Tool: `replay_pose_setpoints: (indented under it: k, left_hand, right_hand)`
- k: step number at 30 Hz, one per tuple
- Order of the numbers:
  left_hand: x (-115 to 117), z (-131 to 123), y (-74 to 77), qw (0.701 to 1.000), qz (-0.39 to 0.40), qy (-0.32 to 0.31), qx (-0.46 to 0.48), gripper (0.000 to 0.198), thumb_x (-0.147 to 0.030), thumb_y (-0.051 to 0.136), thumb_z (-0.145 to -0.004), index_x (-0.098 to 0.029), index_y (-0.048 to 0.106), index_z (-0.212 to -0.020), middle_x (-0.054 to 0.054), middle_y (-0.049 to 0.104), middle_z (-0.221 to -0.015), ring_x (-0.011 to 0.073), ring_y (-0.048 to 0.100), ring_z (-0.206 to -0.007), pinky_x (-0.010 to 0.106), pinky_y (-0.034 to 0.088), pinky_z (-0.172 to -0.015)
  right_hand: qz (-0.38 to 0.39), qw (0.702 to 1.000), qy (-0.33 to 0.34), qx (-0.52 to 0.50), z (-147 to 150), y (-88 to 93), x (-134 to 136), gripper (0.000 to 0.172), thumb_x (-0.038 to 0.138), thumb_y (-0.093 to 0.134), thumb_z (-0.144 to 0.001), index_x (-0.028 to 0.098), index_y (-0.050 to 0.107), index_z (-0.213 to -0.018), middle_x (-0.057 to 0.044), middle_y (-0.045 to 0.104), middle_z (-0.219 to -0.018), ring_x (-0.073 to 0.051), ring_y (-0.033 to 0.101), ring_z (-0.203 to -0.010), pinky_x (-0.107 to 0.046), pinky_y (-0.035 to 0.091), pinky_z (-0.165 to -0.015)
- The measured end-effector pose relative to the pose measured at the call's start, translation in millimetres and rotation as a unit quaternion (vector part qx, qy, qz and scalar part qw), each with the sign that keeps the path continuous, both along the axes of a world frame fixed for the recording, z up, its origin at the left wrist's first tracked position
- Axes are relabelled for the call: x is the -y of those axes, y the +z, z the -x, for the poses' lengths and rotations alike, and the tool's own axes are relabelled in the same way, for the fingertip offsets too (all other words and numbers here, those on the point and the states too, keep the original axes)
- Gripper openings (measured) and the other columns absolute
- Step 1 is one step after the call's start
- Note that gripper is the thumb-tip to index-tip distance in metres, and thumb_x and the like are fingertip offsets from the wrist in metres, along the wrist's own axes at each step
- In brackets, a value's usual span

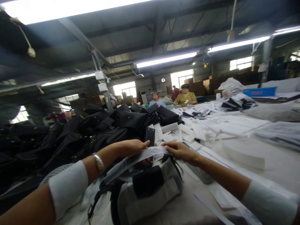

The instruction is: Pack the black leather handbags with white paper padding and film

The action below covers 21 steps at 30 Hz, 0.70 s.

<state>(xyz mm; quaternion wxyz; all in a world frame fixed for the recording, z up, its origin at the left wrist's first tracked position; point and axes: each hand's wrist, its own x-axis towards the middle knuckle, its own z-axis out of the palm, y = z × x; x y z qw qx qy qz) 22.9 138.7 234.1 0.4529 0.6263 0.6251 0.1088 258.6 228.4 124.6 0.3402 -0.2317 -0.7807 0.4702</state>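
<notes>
A thin, whitish translucent strip (pixel 134 158) is stretched in front of me, curving over the top of a bag. My left hand (pixel 134 147), with a silver bracelet at its wrist, is closed on the strip. Near the strip's other end, my right hand (pixel 179 151) pinches it with bent fingers. Just below my hands lies the black bag (pixel 148 182), its front mostly covered by pale wrapping. A black strap with a metal buckle (pixel 90 211) hangs from its left side. Some of my left fingertips are hidden behind the strip.
A large heap of black bags (pixel 132 120) fills the left side. White padding pieces (pixel 187 131) and strips spread over the table to the right, with a blue box (pixel 260 91) behind. Across the table sit two people, one in a yellow-green top (pixel 187 99); another person is farther back.
</notes>
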Motion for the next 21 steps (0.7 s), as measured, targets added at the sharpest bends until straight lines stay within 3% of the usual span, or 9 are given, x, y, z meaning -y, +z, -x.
replay_pose_setpoints:
  k: [4,9,13,17,19,21]
  left_hand:
    - [34,30,13.5,1.000,0.011,0.001,0.013,0.063,-0.079,0.061,-0.067,-0.017,0.069,-0.076,-0.003,0.057,-0.058,0.0093,0.040,-0.046,0.025,0.027,-0.047]
    - [34,25,11.3,0.999,-0.013,0.019,0.030,0.057,-0.070,0.078,-0.056,-0.018,0.069,-0.076,-0.007,0.050,-0.056,0.0072,0.034,-0.046,0.025,0.023,-0.046]
    - [17,3,3.1,0.998,-0.035,0.028,0.050,0.056,-0.065,0.082,-0.052,-0.015,0.070,-0.074,-0.005,0.054,-0.056,0.0089,0.040,-0.049,0.026,0.028,-0.048]
    - [2,-16,-3.0,0.991,-0.081,0.038,0.097,0.043,-0.053,0.082,-0.062,-0.015,0.070,-0.080,-0.004,0.060,-0.064,0.0102,0.048,-0.056,0.026,0.036,-0.055]
    - [0,-15,-3.9,0.987,-0.095,0.047,0.118,0.038,-0.049,0.077,-0.071,-0.015,0.069,-0.084,-0.002,0.062,-0.069,0.0104,0.051,-0.058,0.026,0.038,-0.057]
    - [7,-5,-3.5,0.986,-0.092,0.052,0.129,0.041,-0.054,0.071,-0.076,-0.014,0.069,-0.085,-0.002,0.061,-0.067,0.0099,0.049,-0.055,0.025,0.036,-0.054]
  right_hand:
    - [-0.019,1.000,-0.004,0.013,1,-7.4,-4,0.051,0.057,0.057,-0.085,0.015,0.071,-0.110,-0.008,0.073,-0.104,-0.023,0.066,-0.095,-0.033,0.051,-0.083]
    - [-0.053,0.997,-0.045,0.042,2,-3.4,0,0.046,0.055,0.056,-0.086,0.015,0.073,-0.102,-0.009,0.074,-0.099,-0.029,0.068,-0.096,-0.042,0.051,-0.091]
    - [-0.206,0.963,-0.167,0.035,5,22.0,27,0.041,0.047,0.047,-0.095,0.020,0.066,-0.120,-0.010,0.068,-0.122,-0.029,0.061,-0.116,-0.046,0.045,-0.103]
    - [-0.393,0.915,-0.084,0.048,23,42.6,58,0.054,0.040,0.058,-0.092,0.026,0.047,-0.143,-0.009,0.056,-0.140,-0.028,0.052,-0.129,-0.044,0.043,-0.109]
    - [-0.442,0.893,-0.064,0.048,31,42.0,63,0.062,0.031,0.060,-0.092,0.027,0.037,-0.150,-0.009,0.051,-0.145,-0.027,0.050,-0.132,-0.043,0.044,-0.109]
    - [-0.463,0.883,-0.066,0.047,34,36.5,60,0.059,0.019,0.052,-0.093,0.026,0.037,-0.150,-0.010,0.052,-0.144,-0.025,0.053,-0.129,-0.040,0.047,-0.106]
